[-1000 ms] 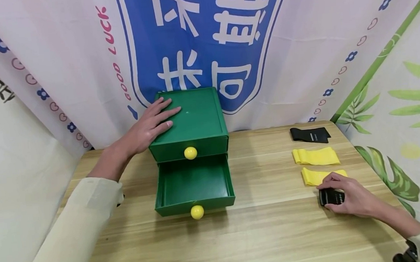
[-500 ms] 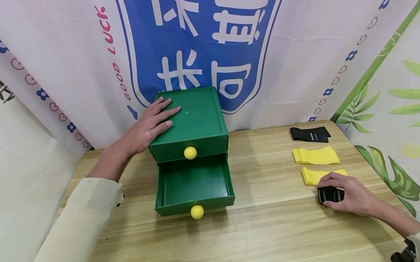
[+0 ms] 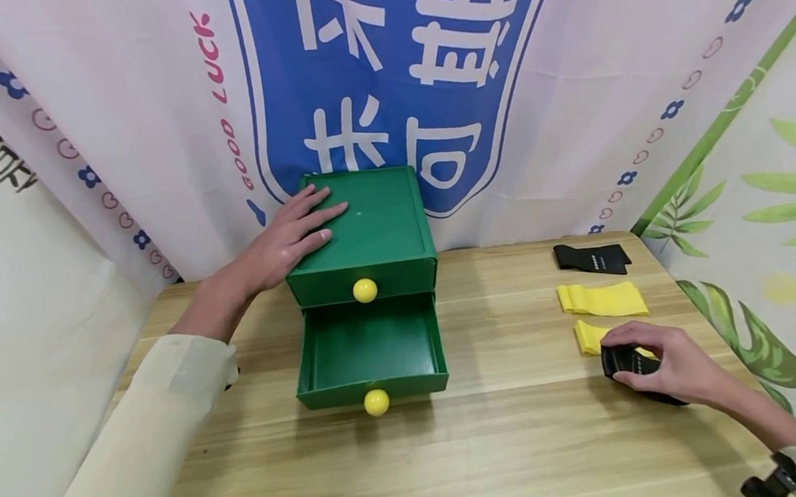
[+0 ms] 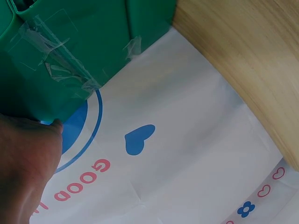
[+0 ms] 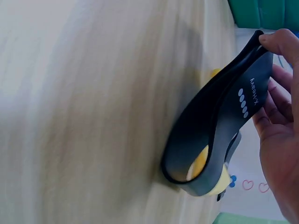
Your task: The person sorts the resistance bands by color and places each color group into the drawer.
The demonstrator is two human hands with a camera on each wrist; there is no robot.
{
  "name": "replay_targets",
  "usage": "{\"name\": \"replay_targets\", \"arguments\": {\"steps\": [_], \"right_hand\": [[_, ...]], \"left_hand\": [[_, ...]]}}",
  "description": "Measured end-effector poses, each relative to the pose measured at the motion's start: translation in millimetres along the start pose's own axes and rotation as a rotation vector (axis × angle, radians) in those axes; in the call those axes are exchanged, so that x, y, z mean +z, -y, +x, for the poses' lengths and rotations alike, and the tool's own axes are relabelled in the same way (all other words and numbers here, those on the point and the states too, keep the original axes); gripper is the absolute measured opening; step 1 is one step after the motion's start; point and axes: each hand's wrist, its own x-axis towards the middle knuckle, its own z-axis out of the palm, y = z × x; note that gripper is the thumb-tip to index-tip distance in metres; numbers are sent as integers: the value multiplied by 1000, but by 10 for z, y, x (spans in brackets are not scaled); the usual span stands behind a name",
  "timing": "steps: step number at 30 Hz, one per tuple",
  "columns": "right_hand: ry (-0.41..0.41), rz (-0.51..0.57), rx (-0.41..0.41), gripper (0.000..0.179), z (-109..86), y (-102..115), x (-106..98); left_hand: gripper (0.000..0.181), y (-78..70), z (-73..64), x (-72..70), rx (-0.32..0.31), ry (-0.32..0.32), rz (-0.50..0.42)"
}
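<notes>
A right hand (image 3: 684, 366) pinches a black band (image 5: 243, 100) between thumb and fingers at the right of a wooden table (image 3: 511, 442), partly hiding the nearer yellow band (image 3: 590, 337). A left hand (image 3: 285, 240), cut off in its wrist view, rests with fingers spread atop a green cabinet (image 3: 385, 222). Four bands show, including a second black band (image 3: 591, 259) and a farther yellow band (image 3: 605, 300); two yellow knobs (image 3: 376, 402) mark two drawers (image 3: 416, 386), the lower open.
</notes>
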Motion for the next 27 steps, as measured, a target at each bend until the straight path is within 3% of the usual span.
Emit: {"name": "replay_targets", "arguments": {"steps": [10,21,27], "right_hand": [[-4,148,12,55,152,192,-8],[-51,243,111,50,319,409,-21],[-76,364,59,51,473,525,27]], "left_hand": [[54,-3,-2,-5,-10,13,7],[56,-21,5,-5,-27,37,22],[56,-21,-5,-20,-23,28,22]]}}
